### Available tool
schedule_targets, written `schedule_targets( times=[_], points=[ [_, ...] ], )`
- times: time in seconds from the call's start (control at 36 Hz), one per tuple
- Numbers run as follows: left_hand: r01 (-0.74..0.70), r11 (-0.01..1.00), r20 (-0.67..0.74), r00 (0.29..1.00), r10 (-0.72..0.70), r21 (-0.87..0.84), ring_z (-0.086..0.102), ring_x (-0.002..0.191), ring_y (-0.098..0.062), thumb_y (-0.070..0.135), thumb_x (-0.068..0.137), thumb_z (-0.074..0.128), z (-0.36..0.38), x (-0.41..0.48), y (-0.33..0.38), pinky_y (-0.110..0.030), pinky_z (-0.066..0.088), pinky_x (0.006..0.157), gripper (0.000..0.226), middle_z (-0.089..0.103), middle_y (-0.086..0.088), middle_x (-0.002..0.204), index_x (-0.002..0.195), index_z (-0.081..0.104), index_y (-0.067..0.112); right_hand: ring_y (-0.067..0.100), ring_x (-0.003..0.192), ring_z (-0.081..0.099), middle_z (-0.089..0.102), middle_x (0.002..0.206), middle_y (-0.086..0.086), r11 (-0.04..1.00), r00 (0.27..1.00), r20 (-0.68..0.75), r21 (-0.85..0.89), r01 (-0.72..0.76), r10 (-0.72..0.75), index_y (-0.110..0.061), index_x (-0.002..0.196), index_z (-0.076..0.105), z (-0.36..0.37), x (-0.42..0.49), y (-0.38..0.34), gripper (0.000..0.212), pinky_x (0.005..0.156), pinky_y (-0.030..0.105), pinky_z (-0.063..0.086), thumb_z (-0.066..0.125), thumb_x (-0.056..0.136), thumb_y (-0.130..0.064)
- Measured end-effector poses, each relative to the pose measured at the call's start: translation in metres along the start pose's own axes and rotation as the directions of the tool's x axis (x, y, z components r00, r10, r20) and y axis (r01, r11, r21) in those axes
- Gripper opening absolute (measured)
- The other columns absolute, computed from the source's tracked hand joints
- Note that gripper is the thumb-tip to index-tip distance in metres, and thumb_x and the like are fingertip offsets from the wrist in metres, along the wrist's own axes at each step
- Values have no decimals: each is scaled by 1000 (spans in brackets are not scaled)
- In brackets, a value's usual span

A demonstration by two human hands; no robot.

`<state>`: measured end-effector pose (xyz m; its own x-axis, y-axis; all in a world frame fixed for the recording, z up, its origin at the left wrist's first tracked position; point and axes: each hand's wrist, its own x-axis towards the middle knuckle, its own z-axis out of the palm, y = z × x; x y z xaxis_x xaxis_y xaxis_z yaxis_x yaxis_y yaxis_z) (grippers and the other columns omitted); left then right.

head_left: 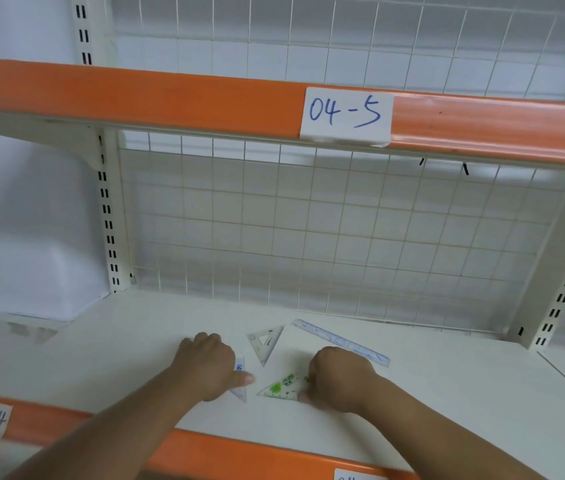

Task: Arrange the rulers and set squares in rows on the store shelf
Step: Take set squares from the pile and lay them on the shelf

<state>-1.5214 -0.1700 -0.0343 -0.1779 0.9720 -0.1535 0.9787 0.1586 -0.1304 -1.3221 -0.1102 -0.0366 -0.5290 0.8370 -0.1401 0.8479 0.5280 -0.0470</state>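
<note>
We take the middle set square [265, 342], flat on the shelf [135, 341], as our landmark. Right of it and slightly behind lies the ruler [340, 341], aslant before the wire grid [308, 237]. Left and in front, a second set square [240, 379] lies partly under our left hand [208, 365]. Right and in front, our right hand [338, 379] holds a third set square [283, 388] at its right end.

We see a white shelf [135, 341] with an orange front edge [239, 452]. Four flat things lie on it near the middle: a clear ruler [340, 341] aslant toward the back, a clear set square [265, 342] just left of it, a green-printed set square [283, 388] nearer the front at our right hand [340, 375], and a blue-marked set square [240, 384] partly under our left hand [206, 365].
</note>
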Motion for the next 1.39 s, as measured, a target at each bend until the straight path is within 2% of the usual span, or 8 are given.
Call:
schedule_targets(
  times=[0.08, 0.14, 0.22, 0.47, 0.72, 1.03, 1.14, 1.39],
  points=[
    [-27, 998, 47, 998, 30, -64, 24, 138, -27, 63, 88, 47, -5, 3, -10, -41, 28, 108, 77, 23, -4, 153, 149, 23, 23, 24, 114, 53, 50, 125, 3, 999, 1000, 17, 40, 6, -7, -15, 126, 55, -1, -1, 1, 51, 92, 35, 46, 61, 86, -46],
    [-67, 987, 193, 977, 95, -145, 15, 144, -25, 53, 90, 53, -9, 2, -19, -39, 23, 115, 80, 11, 2, 159, 153, 8, 31, 24, 105, 53, 44, 119, 5, 999, 998, 53, 26, 20, -21, -16, 114, 56, 2, -1, 1, 40, 87, 34, 45, 57, 88, -46],
    [-81, 968, 218, 967, 135, -237, 30, 137, -21, 48, 90, 58, 0, 4, -26, -34, 30, 112, 74, 29, 2, 149, 151, 19, 33, 21, 87, 46, 38, 104, 2, 999, 998, 44, 8, 35, -35, -19, 92, 55, 7, -1, 2, 25, 78, 31, 41, 52, 91, -44],
    [-28, 988, 20, 999, 32, -152, 48, 117, -21, 55, 88, 54, 11, 3, -16, -30, 41, 90, 57, 44, -3, 123, 136, 44, 27, 21, 106, 59, 63, 116, 1, 996, 996, 83, 89, -23, 15, -14, 114, 64, -2, 3, 3, 47, 88, 35, 51, 68, 80, -45],
    [125, 962, 48, 992, -117, -241, 47, 112, -21, 59, 86, 55, 22, 12, -16, -32, 44, 91, 59, 42, -6, 123, 125, 44, 17, 10, 53, 38, 40, 61, -2, 983, 991, 105, 155, -103, 87, -17, 59, 37, 1, 7, -4, 44, 50, 20, 31, 73, 77, -35],
    [129, 932, 76, 991, -110, -340, 45, 91, -16, 43, 85, 65, 18, 18, -13, -24, 38, 75, 43, 46, 0, 106, 102, 36, 17, 17, 88, 46, 53, 97, 2, 980, 989, 118, 169, -104, 84, -10, 107, 53, 2, 7, -7, 38, 78, 27, 44, 69, 84, -36],
    [74, 929, 64, 996, -54, -363, 46, 89, -15, 37, 88, 63, 18, 15, -12, -22, 37, 72, 35, 47, 3, 105, 108, 41, 18, 19, 69, 45, 37, 67, -3, 984, 985, 134, 126, -125, 108, -16, 65, 33, 0, 9, -8, 44, 55, 22, 35, 69, 83, -34],
    [29, 953, 21, 1000, -24, -301, 46, 91, -16, 44, 92, 54, 24, 14, -14, -23, 38, 76, 38, 46, 1, 105, 118, 46, 17, 19, 86, 48, 49, 86, 0, 985, 987, 131, 133, -111, 94, -11, 88, 47, -1, 9, -9, 33, 73, 25, 40, 69, 83, -35]
  ],
)
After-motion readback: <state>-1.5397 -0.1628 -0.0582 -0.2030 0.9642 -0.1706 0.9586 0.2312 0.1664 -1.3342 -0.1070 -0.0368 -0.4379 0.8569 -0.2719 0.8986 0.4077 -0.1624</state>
